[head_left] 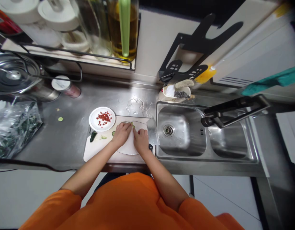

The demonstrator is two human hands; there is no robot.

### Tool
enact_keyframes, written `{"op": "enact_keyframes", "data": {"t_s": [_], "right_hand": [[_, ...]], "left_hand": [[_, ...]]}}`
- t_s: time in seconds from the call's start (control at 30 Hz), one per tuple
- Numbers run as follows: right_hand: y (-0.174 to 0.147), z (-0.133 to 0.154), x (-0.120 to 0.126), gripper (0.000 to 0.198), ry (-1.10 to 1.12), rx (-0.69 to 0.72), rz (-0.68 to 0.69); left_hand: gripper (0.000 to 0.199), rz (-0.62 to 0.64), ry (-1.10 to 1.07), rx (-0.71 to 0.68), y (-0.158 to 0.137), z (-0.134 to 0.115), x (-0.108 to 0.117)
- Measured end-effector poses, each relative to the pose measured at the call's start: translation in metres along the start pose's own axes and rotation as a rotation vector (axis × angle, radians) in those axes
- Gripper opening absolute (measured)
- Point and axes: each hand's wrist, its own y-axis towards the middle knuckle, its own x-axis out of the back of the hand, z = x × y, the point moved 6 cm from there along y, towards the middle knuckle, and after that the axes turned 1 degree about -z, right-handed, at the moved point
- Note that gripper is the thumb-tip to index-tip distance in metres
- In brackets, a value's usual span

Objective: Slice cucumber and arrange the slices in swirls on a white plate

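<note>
Over a white oval plate [129,147] on the cutting board [92,151], my two hands meet at a small green cucumber slice [133,126]. My left hand [122,133] reaches in from the left, its fingers pressed together with the tips at the slice. Opposite it, my right hand [141,140] has its index finger at the same slice and the other fingers curled; its palm side is hidden. Right of that hand lies a cleaver [153,131], its dark handle close to my wrist. Cucumber offcuts [103,137] and a dark green end piece [93,136] lie on the board.
A white plate [92,119] holds chopped red pieces behind the board. The double sink [182,127] with its faucet [233,110] is at right. A bag of greens [18,131], a pot [13,75] and a lidded jar [66,86] stand left. Oil [114,32] sits on the shelf.
</note>
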Motion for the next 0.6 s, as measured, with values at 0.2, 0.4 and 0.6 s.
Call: {"op": "enact_keyframes", "data": {"t_s": [0.2,0.4,0.6], "right_hand": [[-0.0011,0.0005,0.0035,0.046,-0.011,-0.005,-0.008],[-0.0013,-0.0005,0.0051,0.047,-0.017,-0.031,0.016],[-0.0010,-0.0024,0.0032,0.047,-0.014,-0.040,0.002]], "left_hand": [[0.042,0.023,0.050,0.015,-0.0012,-0.0059,-0.0036],[0.044,0.023,0.053,0.020,-0.0014,-0.0081,-0.0066],[0.046,0.025,0.049,0.000,-0.0027,-0.0085,-0.0066]]}}
